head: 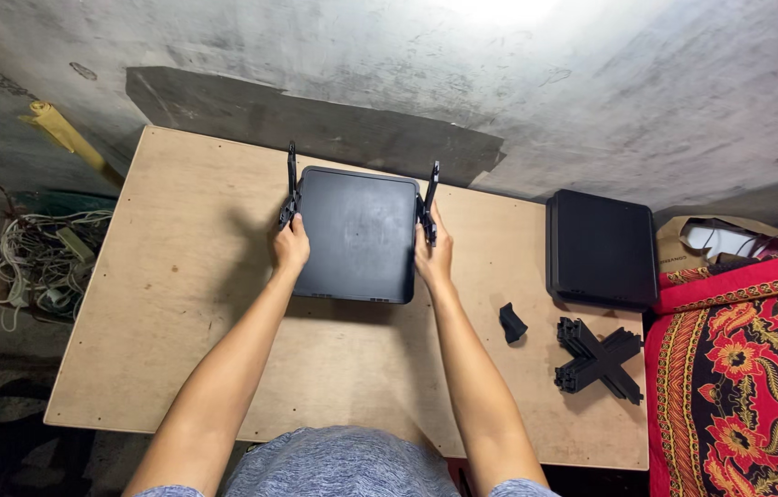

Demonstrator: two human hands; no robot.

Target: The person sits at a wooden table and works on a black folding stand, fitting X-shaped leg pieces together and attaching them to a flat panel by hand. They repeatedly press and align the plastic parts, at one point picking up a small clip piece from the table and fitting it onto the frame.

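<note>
a: what is the person working on?

b: a flat black plastic box with rounded corners [358,235], lying near the back middle of a pale plywood tabletop [177,304]. both arms are reaching out to it, one hand at each side edge.

a: and the hands?

b: the left hand [291,247] is closing around the lower end of a thin black antenna-like arm [291,184] that is standing up at the box's left edge. the right hand [432,258] is pinching the matching black arm [429,201] on the right edge. neither hand is spread flat; the fingers are curling onto those arms and the box's sides.

a: which step would you say is in hand?

b: i'm judging that the two side arms are being seated or swung on their hinges while the box is being steadied. whether they are clicked in fully, i cannot tell.

a: what would the next move be calling for?

b: probably even pressure from both sides, so the box isn't sliding on the wood, and care with the thin arms.

a: anything else lying about?

b: a second black flat box [600,247] at the right, a small black plastic piece [512,323], and crossed black strips [598,359] near a red flowered cloth [738,387]. a tangle of pale cables [34,262] is lying on the floor at the left.
</note>
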